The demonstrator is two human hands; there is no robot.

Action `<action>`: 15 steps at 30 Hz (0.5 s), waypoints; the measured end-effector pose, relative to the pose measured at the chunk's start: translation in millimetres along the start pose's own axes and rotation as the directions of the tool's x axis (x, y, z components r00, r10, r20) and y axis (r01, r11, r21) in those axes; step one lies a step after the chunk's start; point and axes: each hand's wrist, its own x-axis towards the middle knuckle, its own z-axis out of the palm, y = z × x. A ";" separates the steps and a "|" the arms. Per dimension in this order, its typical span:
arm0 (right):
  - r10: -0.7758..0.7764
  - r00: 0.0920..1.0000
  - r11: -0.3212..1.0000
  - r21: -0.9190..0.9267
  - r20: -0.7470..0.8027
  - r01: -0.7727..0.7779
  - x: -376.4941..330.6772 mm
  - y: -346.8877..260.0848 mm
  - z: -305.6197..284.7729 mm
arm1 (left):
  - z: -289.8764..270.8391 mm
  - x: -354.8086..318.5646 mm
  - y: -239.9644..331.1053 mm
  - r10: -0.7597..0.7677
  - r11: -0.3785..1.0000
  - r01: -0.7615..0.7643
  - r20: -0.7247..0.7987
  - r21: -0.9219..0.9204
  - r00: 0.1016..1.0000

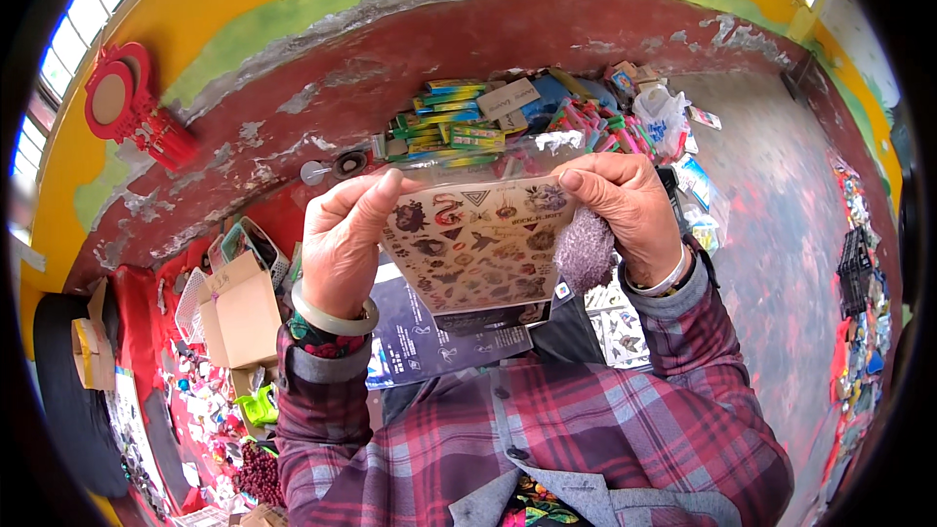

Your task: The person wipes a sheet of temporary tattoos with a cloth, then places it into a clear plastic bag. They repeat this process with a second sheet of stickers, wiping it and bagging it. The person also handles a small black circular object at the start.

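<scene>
Both hands pinch the top corners of a clear plastic sleeve holding a sheet of small tattoo-style pictures (pixel 478 254), held up in front of my chest. My left hand (pixel 344 239) grips its left corner between thumb and fingers. At the other corner, my right hand (pixel 632 220) is closed the same way. A fuzzy purple-grey ball of mesh or yarn (pixel 586 249) hangs against the right palm; how it is held is hidden. Below the sleeve lies a dark blue printed sheet (pixel 439 351). Beside it, a white sheet with dark designs (pixel 620 332) rests near my lap.
Colourful boxes (pixel 444 117), pink packets (pixel 605 127) and a white plastic bag (pixel 664 117) pile up by the wall. On the left stand an open cardboard box (pixel 239 317) and many small goods on red cloth. A black crate (pixel 856 268) sits far right.
</scene>
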 end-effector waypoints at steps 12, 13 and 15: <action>-0.184 0.977 0.983 0.009 -0.104 0.186 -9.4 1.3 15.5 | 6.4 -12.7 10.2 -0.027 0.978 0.016 -0.049 -0.207 0.998; -0.129 0.987 0.991 0.033 -0.094 0.133 -9.3 6.4 10.5 | 10.5 -13.8 9.0 -0.010 0.981 -0.005 -0.077 -0.195 0.997; -0.302 0.950 0.948 -0.134 -0.076 0.290 -8.4 8.8 14.2 | 18.2 -13.7 5.1 0.008 0.980 -0.042 -0.173 -0.196 0.985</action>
